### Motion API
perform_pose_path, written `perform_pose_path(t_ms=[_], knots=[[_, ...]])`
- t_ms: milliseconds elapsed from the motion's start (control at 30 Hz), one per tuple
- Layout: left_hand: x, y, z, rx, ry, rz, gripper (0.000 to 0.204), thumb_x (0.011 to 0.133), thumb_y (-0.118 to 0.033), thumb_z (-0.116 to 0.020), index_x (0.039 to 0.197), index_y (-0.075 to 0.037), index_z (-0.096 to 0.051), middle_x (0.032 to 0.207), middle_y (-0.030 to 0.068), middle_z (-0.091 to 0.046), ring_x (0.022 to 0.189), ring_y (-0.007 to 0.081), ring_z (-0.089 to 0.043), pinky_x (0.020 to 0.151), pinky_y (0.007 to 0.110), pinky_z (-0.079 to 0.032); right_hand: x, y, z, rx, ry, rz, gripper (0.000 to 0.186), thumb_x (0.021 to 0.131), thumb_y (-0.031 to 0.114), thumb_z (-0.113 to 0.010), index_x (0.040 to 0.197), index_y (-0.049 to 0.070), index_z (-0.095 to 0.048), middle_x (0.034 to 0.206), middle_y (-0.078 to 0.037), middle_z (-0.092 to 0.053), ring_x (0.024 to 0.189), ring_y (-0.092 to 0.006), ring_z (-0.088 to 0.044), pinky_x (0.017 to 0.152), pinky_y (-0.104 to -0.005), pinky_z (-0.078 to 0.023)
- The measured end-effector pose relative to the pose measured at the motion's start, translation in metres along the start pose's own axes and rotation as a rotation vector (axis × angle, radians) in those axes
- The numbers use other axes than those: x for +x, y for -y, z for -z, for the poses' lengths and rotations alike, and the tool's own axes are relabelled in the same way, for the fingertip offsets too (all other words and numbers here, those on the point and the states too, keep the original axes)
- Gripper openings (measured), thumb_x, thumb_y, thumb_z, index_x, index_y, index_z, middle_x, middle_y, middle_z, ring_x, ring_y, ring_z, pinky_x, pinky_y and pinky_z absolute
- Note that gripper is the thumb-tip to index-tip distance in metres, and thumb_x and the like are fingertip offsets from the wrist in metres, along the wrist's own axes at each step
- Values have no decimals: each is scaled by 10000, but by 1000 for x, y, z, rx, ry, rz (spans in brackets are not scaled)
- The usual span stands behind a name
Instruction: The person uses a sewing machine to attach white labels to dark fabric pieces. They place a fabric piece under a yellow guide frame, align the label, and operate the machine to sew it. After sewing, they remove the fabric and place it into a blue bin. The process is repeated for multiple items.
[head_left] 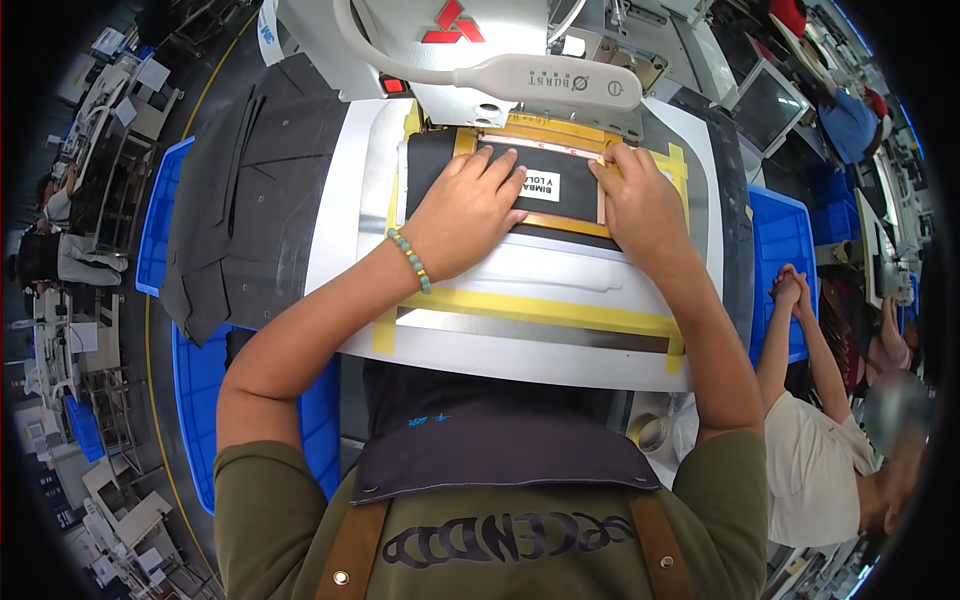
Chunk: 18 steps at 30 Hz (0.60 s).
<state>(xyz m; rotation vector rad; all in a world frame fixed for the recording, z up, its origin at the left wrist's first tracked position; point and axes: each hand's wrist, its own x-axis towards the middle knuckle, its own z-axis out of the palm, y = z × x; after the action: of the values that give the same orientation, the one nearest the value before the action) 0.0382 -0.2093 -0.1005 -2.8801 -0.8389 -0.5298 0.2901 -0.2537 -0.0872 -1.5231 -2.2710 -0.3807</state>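
Note:
A black fabric piece (560,165) lies within a yellow rectangular frame (565,222) under the head of a white machine (470,30). On the fabric sits a small white label (543,187) with dark print. My left hand (470,205) rests flat on the fabric's left part, fingers spread, its fingertips near the label and covering the label's left edge. At the frame's right end is my right hand (640,195), fingers bent and close together over the edge, thumb beside them. What lies under its fingertips is partly hidden.
A white board with yellow tape (540,308) lies under the frame. Dark fabric pieces (215,210) are stacked at the left. Blue bins (780,230) stand on both sides. A grey control bar (560,82) hangs above the frame. A co-worker's clasped hands (790,288) are at the right.

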Motion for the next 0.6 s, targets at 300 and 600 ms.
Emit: perform_pose_path(t_ms=[300,600], knots=[[1,0,1,8,17,-19,460,939,-288,-658,1262,38,-625,1356,196,-594,1238,338,-557,1049,422,-435,-1,-1,-2,4,-19,13,271,769,24,-706,1036,12,-754,995,-75,-613,921,-235,-601,725,-338,-549],[1,1,-1,8,28,14,452,929,-278,-671,1254,31,-616,1329,191,-600,1240,330,-552,1051,424,-437,-2,2,-9,-8,-10,14,332,734,45,-725,1063,7,-753,1012,-72,-616,955,-234,-594,726,-337,-543]])
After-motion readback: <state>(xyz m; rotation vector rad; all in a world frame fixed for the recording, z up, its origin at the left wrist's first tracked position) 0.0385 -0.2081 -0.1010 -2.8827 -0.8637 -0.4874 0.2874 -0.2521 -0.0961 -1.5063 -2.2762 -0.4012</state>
